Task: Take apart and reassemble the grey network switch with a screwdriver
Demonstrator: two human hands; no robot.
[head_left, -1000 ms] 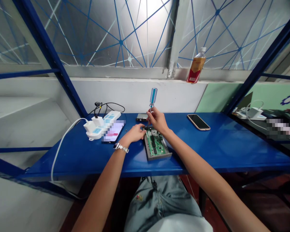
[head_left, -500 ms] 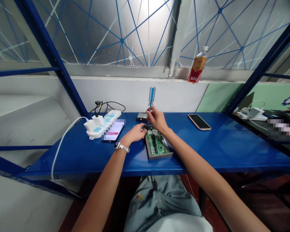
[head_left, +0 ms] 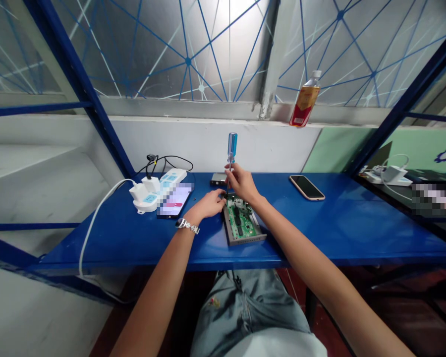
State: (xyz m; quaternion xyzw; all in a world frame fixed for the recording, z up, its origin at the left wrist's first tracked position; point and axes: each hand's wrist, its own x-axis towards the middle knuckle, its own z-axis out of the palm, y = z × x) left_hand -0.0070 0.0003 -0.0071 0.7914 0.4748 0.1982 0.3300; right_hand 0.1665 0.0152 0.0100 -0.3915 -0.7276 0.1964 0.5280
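Blue steel shelving [head_left: 74,89] framed a frosted window [head_left: 188,62] with a blue line pattern, and a white wall [head_left: 208,146] ran under the sill, with a green panel [head_left: 338,148] to its right. From the head view I had a glossy blue shelf [head_left: 319,233] in front of the person, with jeans [head_left: 245,307] showing below its front edge. The right hand [head_left: 242,183] pinched the screwdriver [head_left: 230,147], blue handle up, between thumb and fingers, its shaft standing nearly upright and its tip down by the top left corner of the circuit board [head_left: 240,223]. I couldn't see exactly where the tip landed. The green board sat in an open grey metal case at mid-shelf, just below the hands. The left hand [head_left: 207,206], wearing a metal watch [head_left: 187,226], lay just left of the board, its fingers [head_left: 218,198] bunched at that same corner; I couldn't tell if they pinched anything. A small dark box [head_left: 218,179] sat just behind the hands. Further left were a power strip [head_left: 158,186] with white plugs and a pixelated phone [head_left: 174,201] beside it. Another phone [head_left: 306,188] lay off to the right, and a bottle [head_left: 305,105] stood on the sill.
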